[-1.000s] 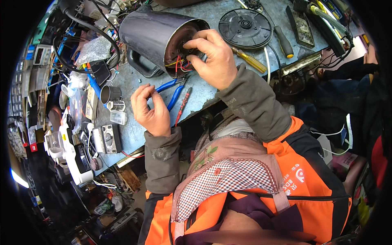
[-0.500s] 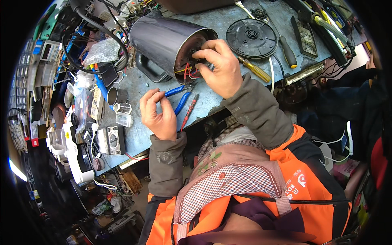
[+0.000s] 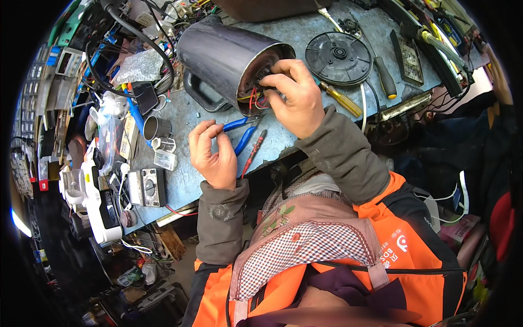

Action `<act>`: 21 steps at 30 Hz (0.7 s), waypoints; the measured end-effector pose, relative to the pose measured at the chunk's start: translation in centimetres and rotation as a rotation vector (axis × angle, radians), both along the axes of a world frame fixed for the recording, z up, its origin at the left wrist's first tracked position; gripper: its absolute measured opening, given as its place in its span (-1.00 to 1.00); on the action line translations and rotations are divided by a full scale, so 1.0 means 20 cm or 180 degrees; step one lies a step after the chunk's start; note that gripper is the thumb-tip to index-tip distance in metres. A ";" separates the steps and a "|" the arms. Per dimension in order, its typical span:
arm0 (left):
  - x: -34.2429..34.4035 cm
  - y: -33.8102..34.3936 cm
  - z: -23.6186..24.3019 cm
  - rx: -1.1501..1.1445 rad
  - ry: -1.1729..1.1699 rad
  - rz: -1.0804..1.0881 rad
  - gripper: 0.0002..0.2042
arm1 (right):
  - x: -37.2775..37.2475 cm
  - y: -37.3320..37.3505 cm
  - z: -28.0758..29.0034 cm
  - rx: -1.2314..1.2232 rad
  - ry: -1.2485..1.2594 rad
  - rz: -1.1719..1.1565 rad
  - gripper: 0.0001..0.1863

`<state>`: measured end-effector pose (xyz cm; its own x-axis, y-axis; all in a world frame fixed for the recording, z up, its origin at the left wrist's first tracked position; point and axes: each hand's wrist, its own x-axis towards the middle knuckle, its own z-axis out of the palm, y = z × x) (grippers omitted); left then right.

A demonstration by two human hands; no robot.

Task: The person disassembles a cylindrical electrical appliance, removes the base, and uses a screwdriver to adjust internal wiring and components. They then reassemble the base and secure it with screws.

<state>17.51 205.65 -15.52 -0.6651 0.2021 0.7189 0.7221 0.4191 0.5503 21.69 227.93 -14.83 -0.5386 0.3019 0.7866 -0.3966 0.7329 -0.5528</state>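
A dark metal electric kettle body (image 3: 226, 54) lies on its side, its open base turned toward me. Red and yellow wires (image 3: 252, 101) come out of that base. At its opening, my right hand (image 3: 297, 98) is closed, thumb and fingers pinching a small dark part (image 3: 263, 73). Lower left, my left hand (image 3: 213, 155) hovers over the bench with fingers curled and tips drawn together; anything between them is too small to make out. Blue-handled pliers (image 3: 245, 140) lie right beside its fingertips. A red test probe (image 3: 254, 153) rests next to the pliers.
Right of the kettle lie a round black base (image 3: 339, 58), a yellow-handled screwdriver (image 3: 342, 100) and a grey-handled screwdriver (image 3: 385, 79). Left stand a metal cup (image 3: 157, 128), small clear containers (image 3: 165, 159) and an analog multimeter (image 3: 147, 187). Cables and tools crowd the bench's left side.
The view has shifted slightly, moving the bench items a little in the picture. My right hand stays at the kettle's base with the small dark part; my left hand holds nearly the same pose.
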 end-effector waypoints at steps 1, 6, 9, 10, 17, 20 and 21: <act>0.00 0.00 0.00 -0.0014 0.0006 -0.0002 -0.78 | 0.00 0.00 0.00 -0.0007 -0.0001 0.0016 -0.65; 0.00 0.00 0.00 0.0005 -0.0028 -0.0016 -0.78 | 0.00 0.00 0.00 -0.0150 -0.0073 0.0017 -0.65; 0.00 0.00 0.00 -0.0029 -0.0107 -0.0040 -0.83 | 0.00 0.00 0.01 -0.0121 -0.0069 0.0002 -0.65; 0.00 0.00 0.00 -0.0036 -0.0113 -0.0049 -0.83 | 0.00 0.00 0.00 -0.0103 -0.0066 -0.0022 -0.65; 0.01 0.00 0.00 -0.0018 -0.0140 -0.0060 -0.83 | 0.00 -0.02 0.02 -0.0301 -0.0051 0.0043 -0.67; 0.01 0.01 0.01 -0.0017 -0.0139 -0.0056 -0.83 | 0.00 -0.02 0.03 -0.0569 -0.0050 0.0134 -0.66; 0.00 0.01 0.01 -0.0015 -0.0140 -0.0055 -0.83 | 0.00 -0.02 0.03 -0.0505 -0.0055 0.0125 -0.65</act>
<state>17.61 205.83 -15.33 -0.6924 0.2172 0.6880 0.7045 0.4093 0.5798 21.70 227.54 -14.25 -0.5653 0.4002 0.7213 -0.4126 0.6200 -0.6674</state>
